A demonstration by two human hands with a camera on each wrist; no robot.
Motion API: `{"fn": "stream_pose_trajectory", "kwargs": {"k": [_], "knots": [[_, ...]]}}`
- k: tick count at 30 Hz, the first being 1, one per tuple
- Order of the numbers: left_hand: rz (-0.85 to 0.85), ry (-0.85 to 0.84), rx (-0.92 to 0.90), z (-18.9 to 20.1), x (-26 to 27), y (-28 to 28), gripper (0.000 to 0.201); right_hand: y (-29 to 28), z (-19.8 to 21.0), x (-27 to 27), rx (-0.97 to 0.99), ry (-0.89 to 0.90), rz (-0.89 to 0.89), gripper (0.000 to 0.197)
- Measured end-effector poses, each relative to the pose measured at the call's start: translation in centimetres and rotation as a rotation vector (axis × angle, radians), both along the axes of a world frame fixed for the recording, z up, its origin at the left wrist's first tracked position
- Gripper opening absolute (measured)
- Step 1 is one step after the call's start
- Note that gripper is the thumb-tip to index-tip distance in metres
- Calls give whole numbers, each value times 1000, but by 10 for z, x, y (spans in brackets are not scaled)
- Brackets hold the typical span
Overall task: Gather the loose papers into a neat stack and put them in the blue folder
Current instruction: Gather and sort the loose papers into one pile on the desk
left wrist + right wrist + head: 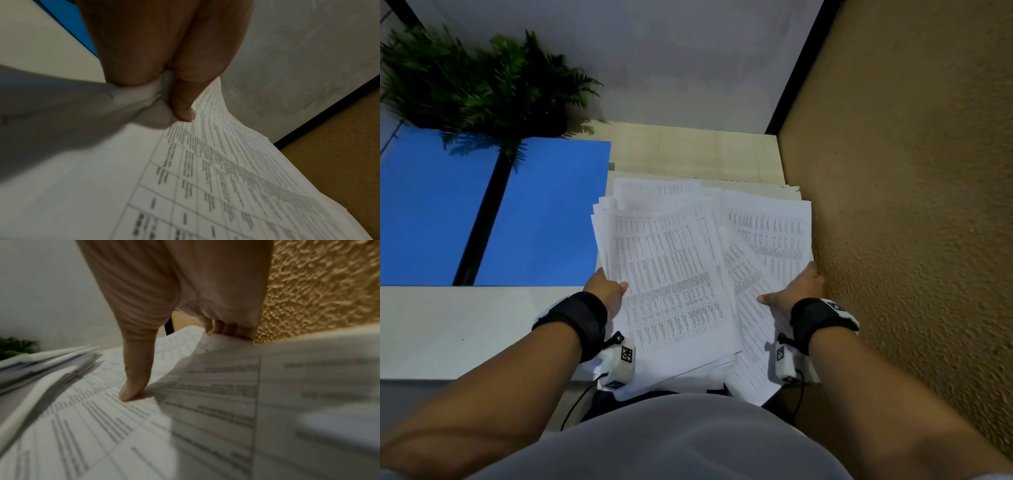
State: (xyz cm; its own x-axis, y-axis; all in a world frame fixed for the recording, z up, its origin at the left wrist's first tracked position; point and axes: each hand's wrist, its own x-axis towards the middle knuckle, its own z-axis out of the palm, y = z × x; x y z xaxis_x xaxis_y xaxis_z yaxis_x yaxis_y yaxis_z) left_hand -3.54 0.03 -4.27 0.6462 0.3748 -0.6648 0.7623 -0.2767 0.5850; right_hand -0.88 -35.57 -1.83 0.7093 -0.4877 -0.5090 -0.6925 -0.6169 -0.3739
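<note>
Papers: a thick, uneven sheaf of white sheets printed with fine black tables [674,274], fanned out with corners and edges sticking past one another, held between both hands over the pale wooden desk top [688,150].
Left hand: the left hand [604,287] grips the sheaf's left edge; in the left wrist view the thumb [183,104] lies on the printed top sheet while the fingers go under the paper, which bunches in the pinch.
Right hand: the right hand [796,286] holds the sheaf's right edge; in the right wrist view the thumb [135,379] presses down on the top sheet and the curled fingers [228,327] wrap round the far edge from below.
Folder: the flat blue folder [482,212] lies open to the left of the papers, two blue panels joined by a black spine, its near right corner just beside the sheaf's left edge.
Plant: a green fern in a dark pot [476,78] stands beyond the folder, fronds hanging over its spine.
Wall: a rough tan textured wall [911,171] rises just right of the papers, close by the right hand.
</note>
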Motion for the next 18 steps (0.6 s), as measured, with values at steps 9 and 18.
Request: {"fn": "stream_pose_trajectory", "kwargs": {"k": [9, 18], "knots": [[-27, -23, -11, -6, -4, 0, 49, 1, 19, -10, -297, 127, 259, 113], [18, -31, -50, -4, -6, -1, 48, -2, 25, 2, 136, -80, 172, 54]]}}
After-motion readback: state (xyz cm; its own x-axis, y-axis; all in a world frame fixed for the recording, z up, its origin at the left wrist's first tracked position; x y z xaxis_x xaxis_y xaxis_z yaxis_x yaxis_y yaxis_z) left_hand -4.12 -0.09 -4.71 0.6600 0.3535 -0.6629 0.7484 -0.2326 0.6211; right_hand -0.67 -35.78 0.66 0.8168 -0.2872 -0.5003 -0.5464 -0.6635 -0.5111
